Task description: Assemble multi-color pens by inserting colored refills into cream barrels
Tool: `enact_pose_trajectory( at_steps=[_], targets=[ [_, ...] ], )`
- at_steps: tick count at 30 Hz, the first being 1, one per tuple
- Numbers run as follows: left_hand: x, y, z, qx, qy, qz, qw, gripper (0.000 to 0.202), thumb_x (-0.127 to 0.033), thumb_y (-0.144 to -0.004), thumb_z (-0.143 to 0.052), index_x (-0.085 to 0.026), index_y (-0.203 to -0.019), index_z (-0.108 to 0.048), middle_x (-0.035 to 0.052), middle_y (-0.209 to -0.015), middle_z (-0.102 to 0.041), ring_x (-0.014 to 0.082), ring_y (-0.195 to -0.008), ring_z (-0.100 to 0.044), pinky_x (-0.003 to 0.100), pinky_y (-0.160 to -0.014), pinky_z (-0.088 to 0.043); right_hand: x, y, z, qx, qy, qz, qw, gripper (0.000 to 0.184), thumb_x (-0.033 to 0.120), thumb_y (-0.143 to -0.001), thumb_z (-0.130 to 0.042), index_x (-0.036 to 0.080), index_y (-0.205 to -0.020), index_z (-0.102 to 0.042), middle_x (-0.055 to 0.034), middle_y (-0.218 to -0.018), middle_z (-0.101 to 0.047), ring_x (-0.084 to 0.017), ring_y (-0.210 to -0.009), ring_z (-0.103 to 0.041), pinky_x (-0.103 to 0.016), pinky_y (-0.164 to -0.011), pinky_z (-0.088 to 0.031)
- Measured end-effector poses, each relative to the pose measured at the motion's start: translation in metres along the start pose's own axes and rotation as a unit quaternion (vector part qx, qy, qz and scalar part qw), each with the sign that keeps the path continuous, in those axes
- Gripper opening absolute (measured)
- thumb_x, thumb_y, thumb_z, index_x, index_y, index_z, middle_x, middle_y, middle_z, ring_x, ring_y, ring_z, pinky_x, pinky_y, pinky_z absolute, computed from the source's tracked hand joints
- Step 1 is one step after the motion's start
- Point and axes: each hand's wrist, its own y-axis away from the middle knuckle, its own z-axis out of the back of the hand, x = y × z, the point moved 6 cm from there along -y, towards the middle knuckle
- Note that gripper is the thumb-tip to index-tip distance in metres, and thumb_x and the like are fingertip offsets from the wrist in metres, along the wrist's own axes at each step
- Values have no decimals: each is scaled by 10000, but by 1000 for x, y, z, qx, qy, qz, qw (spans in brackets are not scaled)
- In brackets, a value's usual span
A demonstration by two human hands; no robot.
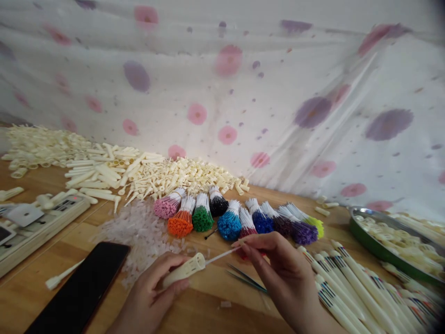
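My left hand (pixel 153 292) is closed around a cream plastic pen barrel (pixel 184 270), held low at the centre with its open end facing right. My right hand (pixel 278 271) pinches a thin white refill (pixel 222 255) whose tip sits at the barrel's mouth. Just beyond my hands lie bundles of coloured refills (pixel 229 220): pink, orange, green, black, blue, red, purple and yellow-green. A few loose refills (pixel 245 278) lie on the wooden table (pixel 208 311) under my right hand.
A black phone (pixel 83 290) lies at lower left beside a power strip (pixel 38 222). Heaps of cream pen parts (pixel 114 169) and clear small pieces (pixel 139 232) fill the back left. Assembled pens (pixel 351 287) lie right; a green-rimmed tray (pixel 389 241) holds more. A flowered cloth (pixel 243 93) hangs behind.
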Motion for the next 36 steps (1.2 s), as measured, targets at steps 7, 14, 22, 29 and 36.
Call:
enact_pose_trajectory(
  at_steps=[7,14,22,29,36],
  targets=[
    [-8,0,-1,2,-19,-56,998,255,-226,-770,-622,-341,-990,-684,-39,-1018,-728,171,-939,-666,187,-790,-513,4,2,-12,25,-41,-30,998,93,144,-846,-554,223,-811,-590,8,-742,-685,-106,-667,-650,-167,-584,-508],
    [-5,2,-2,13,-15,-54,998,272,-239,-792,-619,-357,-1032,-672,-48,-1033,-724,165,-947,-667,193,-821,-509,-6,1,-14,17,-110,-93,989,67,194,-834,-578,206,-769,-569,5,-693,-681,-113,-635,-659,-181,-587,-518],
    [-9,-1,-4,36,-36,-72,996,322,-239,-812,-593,-385,-1093,-653,-49,-1111,-707,158,-1020,-647,182,-858,-492,-4,-2,-14,62,35,-24,997,101,179,-853,-541,201,-768,-590,-8,-712,-690,-115,-642,-643,-188,-587,-482],
    [-7,2,-4,47,-50,-82,994,344,-250,-829,-578,-378,-1145,-625,-36,-1142,-692,163,-1031,-639,200,-867,-495,-5,-4,-14,52,-102,-105,988,99,229,-852,-550,203,-757,-544,-11,-697,-683,-122,-640,-652,-194,-586,-504],
    [-7,1,-7,61,-63,-82,993,345,-262,-843,-560,-367,-1167,-611,-26,-1164,-681,171,-1061,-623,217,-880,-490,6,2,-21,86,-8,-29,996,98,155,-850,-545,215,-782,-582,8,-734,-676,-99,-668,-632,-168,-608,-474]
  ],
)
